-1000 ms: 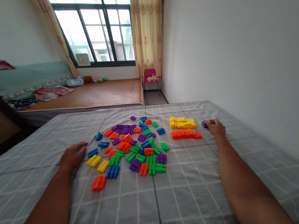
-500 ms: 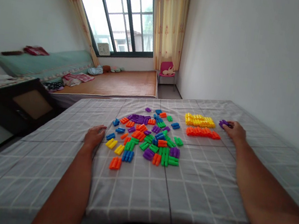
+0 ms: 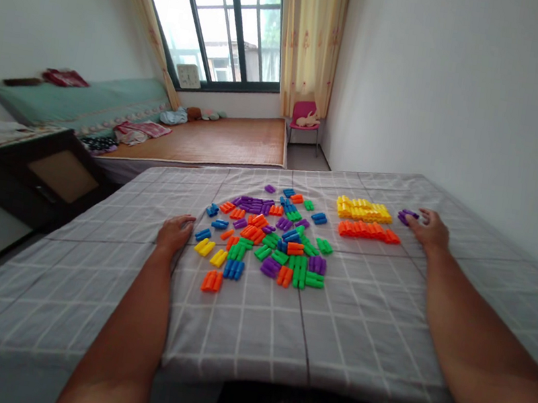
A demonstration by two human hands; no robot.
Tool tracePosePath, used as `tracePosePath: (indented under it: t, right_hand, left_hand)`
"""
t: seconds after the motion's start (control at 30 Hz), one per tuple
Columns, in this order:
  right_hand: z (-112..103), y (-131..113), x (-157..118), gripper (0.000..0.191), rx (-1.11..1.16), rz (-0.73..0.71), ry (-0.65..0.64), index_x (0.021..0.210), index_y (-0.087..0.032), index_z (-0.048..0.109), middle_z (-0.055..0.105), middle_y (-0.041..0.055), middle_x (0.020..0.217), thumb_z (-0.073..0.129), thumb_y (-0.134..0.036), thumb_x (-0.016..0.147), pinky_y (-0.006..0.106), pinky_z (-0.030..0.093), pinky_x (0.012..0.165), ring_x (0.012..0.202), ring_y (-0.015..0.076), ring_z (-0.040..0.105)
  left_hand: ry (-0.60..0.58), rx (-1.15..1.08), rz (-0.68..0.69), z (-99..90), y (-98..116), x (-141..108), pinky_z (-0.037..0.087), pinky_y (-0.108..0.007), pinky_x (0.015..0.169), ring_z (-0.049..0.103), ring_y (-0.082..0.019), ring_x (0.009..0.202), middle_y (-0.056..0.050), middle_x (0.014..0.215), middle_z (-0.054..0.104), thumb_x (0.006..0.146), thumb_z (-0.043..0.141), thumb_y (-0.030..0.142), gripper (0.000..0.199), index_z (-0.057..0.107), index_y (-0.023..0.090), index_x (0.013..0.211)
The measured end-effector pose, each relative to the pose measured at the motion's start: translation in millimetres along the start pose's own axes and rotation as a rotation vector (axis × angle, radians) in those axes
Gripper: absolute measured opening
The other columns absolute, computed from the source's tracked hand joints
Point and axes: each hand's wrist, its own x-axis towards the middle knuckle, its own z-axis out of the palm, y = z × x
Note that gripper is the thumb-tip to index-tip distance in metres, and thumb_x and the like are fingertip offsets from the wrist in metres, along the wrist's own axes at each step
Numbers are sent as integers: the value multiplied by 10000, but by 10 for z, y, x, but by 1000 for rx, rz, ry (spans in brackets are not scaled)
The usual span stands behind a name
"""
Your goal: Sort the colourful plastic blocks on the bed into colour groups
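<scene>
My right hand is at the right side of the table, its thumb and fingers spread apart beside a purple plastic block. The thumb tip is at or very near that block. Just left of it lie a row of yellow blocks and, nearer me, a row of orange blocks. My left hand rests on the cloth, fingers stretched out and holding nothing. Close to its right side are blue blocks and yellow blocks, part of a loose mixed pile.
The pile also holds green blocks, purple blocks and orange ones, spread over the middle of the table. A grey checked cloth covers the table. Behind are a bed, a pink chair and a dark cabinet.
My right hand's fingers have spread from the purple block, which now lies by the rows. The left hand has hardly moved. The view has tilted down slightly.
</scene>
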Motion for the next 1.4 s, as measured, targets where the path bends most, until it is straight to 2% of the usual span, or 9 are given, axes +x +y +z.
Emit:
tracePosePath:
  t: [0.2,0.33,0.5,0.7,0.8,0.97,1.07,1.3,1.4]
  right_hand:
    - [-144,-402,-17,377,33,-180,124,1210,-134,571,632,184,1166,489,-305,885,394,370,954,1000,273,589]
    - [-231,-987,-133,354,93,-332,81,1166,-135,621,674,163,1073,490,-304,884,352,442,850,958,245,605]
    - [-263,-1918,-624,275,329,-637,-378,1044,-199,681,712,70,950,534,-347,865,295,506,681,772,183,654]
    - [-128,-2606,-1238,329,372,-1156,-840,1093,-231,698,708,78,1052,604,-423,843,363,446,936,1020,224,627]
    - [19,-2695,-1311,369,388,-1203,-929,1133,-231,686,698,78,1110,630,-429,827,372,404,997,1077,229,612]
    - [340,-2795,-1251,371,425,-860,-825,1214,-219,632,695,73,1132,577,-354,873,329,492,871,971,203,657]
    - [416,-2840,-1178,393,514,-741,-877,1276,-218,578,688,70,1150,536,-315,897,295,527,788,881,168,674]
    - [236,-2561,-899,241,282,-806,-825,1016,-196,711,731,43,982,576,-165,819,296,508,814,864,181,675]
    - [240,-2456,-944,330,190,-836,-828,1070,-214,704,727,43,1008,573,-100,789,283,503,795,845,174,674]
  left_hand:
    - [63,21,9,-125,211,-3,420,-322,1018,554,-216,1190,-44,1277,637,853,463,261,360,697,213,1121]
    - [4,53,136,-319,572,54,442,-327,979,571,-213,1156,-6,1239,658,873,487,315,333,683,272,1139]
    - [-159,108,341,-266,1018,103,447,-320,951,567,-212,1168,8,1296,623,901,462,418,347,659,317,1167]
    - [-143,91,279,193,1063,44,404,-364,1019,513,-235,1240,-56,1333,596,913,450,428,434,578,266,1295]
    - [-120,23,296,258,989,16,394,-326,1032,522,-207,1229,-63,1320,606,909,464,395,431,584,235,1291]
    - [-145,-44,251,171,945,13,444,-286,956,578,-197,1160,-47,1274,640,895,482,392,427,602,243,1277]
    - [-155,-68,222,146,941,17,457,-281,925,599,-204,1129,-39,1263,648,886,494,385,427,608,255,1276]
    - [-165,-90,203,150,916,24,470,-268,885,616,-201,1099,-28,1253,655,880,510,368,413,617,267,1265]
    - [-155,-93,195,157,911,30,469,-270,884,622,-202,1087,-26,1227,670,878,517,381,398,633,279,1245]
